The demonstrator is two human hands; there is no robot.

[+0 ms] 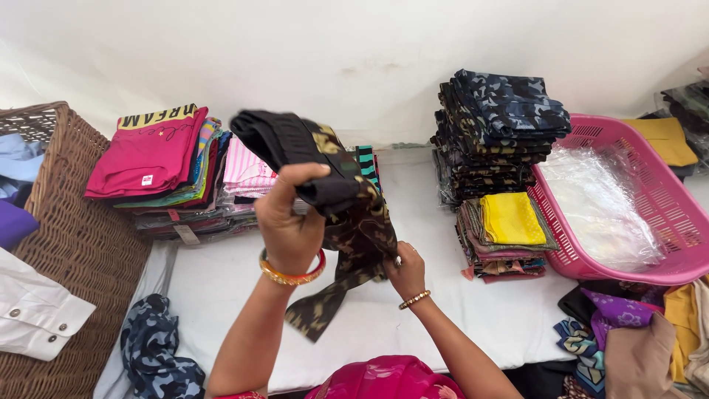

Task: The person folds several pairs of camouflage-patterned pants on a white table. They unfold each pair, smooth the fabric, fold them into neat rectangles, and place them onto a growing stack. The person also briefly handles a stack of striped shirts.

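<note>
We held dark camouflage garment [347, 214] above white table [413, 295]. Left hand [289, 222] pinched its folded top; right hand [405, 270] pinched lower edge. Loose tail dangled; we judged fold could slip open, or tail could snag nearby pink stack [159, 159].

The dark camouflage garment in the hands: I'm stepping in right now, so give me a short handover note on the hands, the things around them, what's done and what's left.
Left hand: raised, gripping the bunched top of the dark camouflage garment.
Right hand: lower, pinching the garment's edge.
The garment hangs in the air over the white table, only partly folded.
Done: folded stacks stand along the wall, the camouflage stack to the right and the colourful stack to the left.
Left: this garment is not yet on any stack; a blue camouflage piece lies loose at the table's near left edge. The pink basket holds clear plastic.
</note>
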